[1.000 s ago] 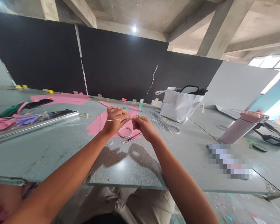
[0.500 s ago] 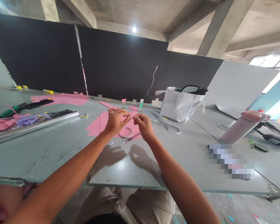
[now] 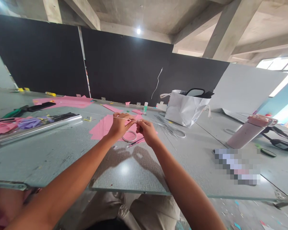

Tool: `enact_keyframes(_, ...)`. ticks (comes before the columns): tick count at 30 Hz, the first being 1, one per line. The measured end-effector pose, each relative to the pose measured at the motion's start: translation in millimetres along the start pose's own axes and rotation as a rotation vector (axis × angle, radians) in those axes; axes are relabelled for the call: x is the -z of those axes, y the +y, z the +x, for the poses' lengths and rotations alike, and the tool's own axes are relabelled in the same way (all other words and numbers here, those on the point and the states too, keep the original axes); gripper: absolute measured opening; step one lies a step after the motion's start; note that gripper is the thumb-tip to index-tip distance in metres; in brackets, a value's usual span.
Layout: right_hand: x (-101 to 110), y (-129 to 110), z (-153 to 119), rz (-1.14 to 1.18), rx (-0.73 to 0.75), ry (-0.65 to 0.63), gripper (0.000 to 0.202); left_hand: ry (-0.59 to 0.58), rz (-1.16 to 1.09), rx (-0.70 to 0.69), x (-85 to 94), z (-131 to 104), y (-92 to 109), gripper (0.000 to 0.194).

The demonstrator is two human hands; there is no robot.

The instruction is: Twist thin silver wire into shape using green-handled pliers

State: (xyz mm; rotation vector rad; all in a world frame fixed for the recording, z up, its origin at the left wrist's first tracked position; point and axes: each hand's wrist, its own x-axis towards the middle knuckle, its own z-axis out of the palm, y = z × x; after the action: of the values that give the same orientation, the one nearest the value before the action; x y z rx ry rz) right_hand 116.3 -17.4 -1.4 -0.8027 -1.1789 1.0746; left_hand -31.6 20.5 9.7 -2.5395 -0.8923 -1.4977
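Note:
Above the pink paper sheets (image 3: 99, 127), my left hand (image 3: 119, 126) pinches a thin pale wire (image 3: 122, 118) that stretches back across its fingers. My right hand (image 3: 147, 130) is closed with its fingertips at the wire's end, touching or nearly touching the left fingertips. What exactly sits between the right fingers is too small to make out beyond the wire. Just below the hands, a white ring-shaped roll (image 3: 129, 136) lies on the paper. Beside it rests a slim pink-and-dark craft knife or pen (image 3: 135, 142). A bundle of thin wires (image 3: 166, 126) spreads out to the right.
A glue stick (image 3: 145, 107) and a white bag (image 3: 183, 110) stand behind the hands. On the right are a pink bottle (image 3: 246, 132) and a dark strap (image 3: 283, 140). A shiny foil roll (image 3: 40, 129), purple scraps (image 3: 30, 123) and green-handled scissors (image 3: 15, 112) lie left.
Both hands stay together at the wire. The right hand has turned slightly, its fingers curling more downward, while the left has shifted a little toward it.

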Motion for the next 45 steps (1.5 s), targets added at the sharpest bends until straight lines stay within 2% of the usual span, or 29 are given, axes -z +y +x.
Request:
enact_keyframes(6, -1, -3, -4, 0.024, -0.074, -0.006, 0.03, -0.009, 0.004, -0.033, 2.8, -1, -2, 0.03)
enact_keyframes(12, -2, -2, -6, 0.049, -0.088, -0.025, 0.026, -0.042, 0.044, -0.07, 3.9, -2, -1, 0.025)
enact_keyframes(18, -1, 2, -3, 0.086, -0.048, -0.023, 0.024, -0.002, 0.112, -0.076, 1.6, -5, -1, 0.022)
enact_keyframes(21, 0, 5, -1, 0.035, 0.005, -0.009, 0.023, -0.032, 0.112, -0.067, 2.0, -5, 0, 0.022)
enact_keyframes(26, 0, 7, 0, -0.128, 0.16, 0.078, 0.023, -0.074, 0.064, 0.021, 3.2, -1, 6, 0.026)
enact_keyframes(31, -1, 1, -3, -0.335, 0.262, 0.147, 0.026, -0.118, -0.022, 0.197, 5.9, 6, 17, 0.028)
enact_keyframes(37, -4, -2, -8, -0.491, 0.356, 0.234, 0.027, -0.162, -0.287, 0.368, 2.6, 9, 17, 0.023)
enact_keyframes(41, -4, -2, -7, -0.517, 0.35, 0.229, 0.028, -0.156, -0.384, 0.41, -2.5, 8, 12, 0.025)
enact_keyframes(45, -1, 2, -3, -0.425, 0.297, 0.113, 0.037, -0.099, -0.4, 0.397, -2.8, 8, 9, 0.022)
